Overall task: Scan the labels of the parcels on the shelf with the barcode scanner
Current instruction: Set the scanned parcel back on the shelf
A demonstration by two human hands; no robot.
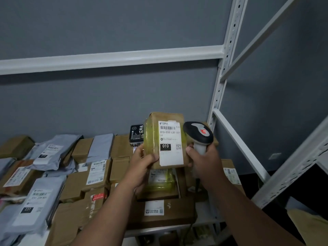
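One scanner (198,134), two hands, over a dozen parcels.

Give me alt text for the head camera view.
A left hand holds up a taped box, label facing the camera, while the right hand grips a scanner beside it. Below, parcels cover a shelf.

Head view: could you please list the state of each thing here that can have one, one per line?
Left hand: grips the taped parcel's lower left edge.
Right hand: grips the barcode scanner's handle.
Taped parcel: lifted off the pile, upright, label facing the camera.
Barcode scanner: held upright beside the parcel's right edge.
Grey mailer marked 231: lying flat, label up.
Shelf frame: unmoved, parcels piled on it.
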